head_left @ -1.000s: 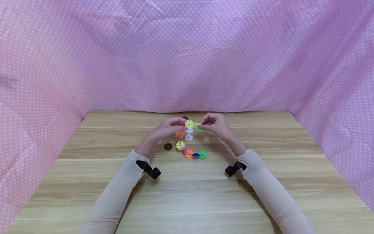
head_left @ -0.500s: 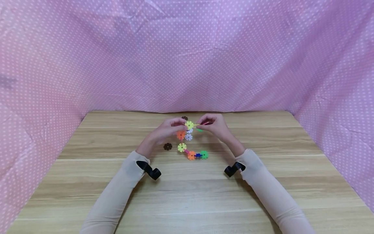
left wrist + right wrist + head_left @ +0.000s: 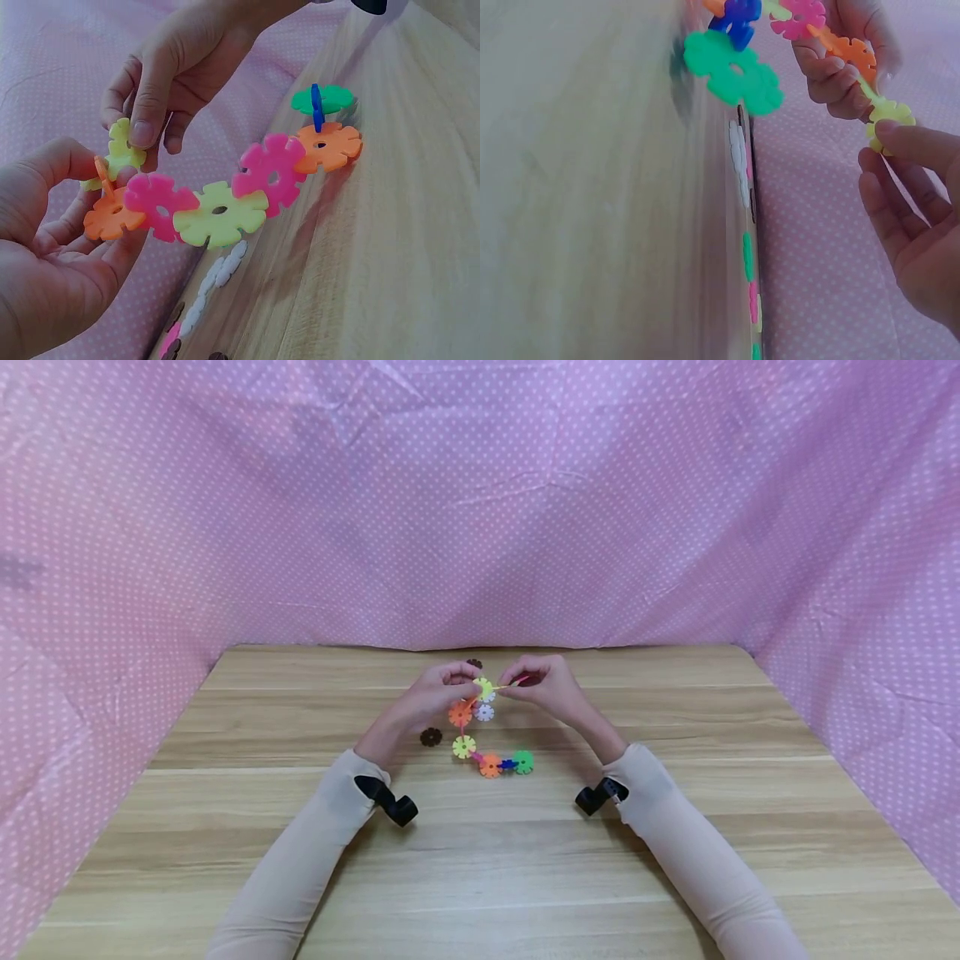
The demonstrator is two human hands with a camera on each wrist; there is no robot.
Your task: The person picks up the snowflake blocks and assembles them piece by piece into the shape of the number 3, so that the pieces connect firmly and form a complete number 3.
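Note:
A chain of interlocked flower-shaped plastic discs hangs from my left hand (image 3: 442,691), raised off the table. From its low end it runs through a green disc (image 3: 522,762), a blue disc (image 3: 317,109), an orange disc (image 3: 491,766), a pink disc (image 3: 271,180), a yellow disc (image 3: 464,747), another pink disc (image 3: 161,206) and an orange disc (image 3: 460,714). My left fingers grip the upper end, by a yellow disc (image 3: 483,689). My right hand (image 3: 551,687) pinches another yellow disc (image 3: 896,114) between thumb and fingers, its edge meeting the held one; how deeply they join is unclear.
On the wooden table (image 3: 480,877) lie brown discs (image 3: 431,737), white discs (image 3: 485,712) and, toward the back, a green disc (image 3: 748,255) and a pink disc (image 3: 753,300). Pink dotted cloth (image 3: 480,527) hangs behind the table.
My right hand has moved slightly left and toward me, bringing its yellow disc against the left-held one. That disc has turned edge-on. The chain's lower end has shifted a little toward me.

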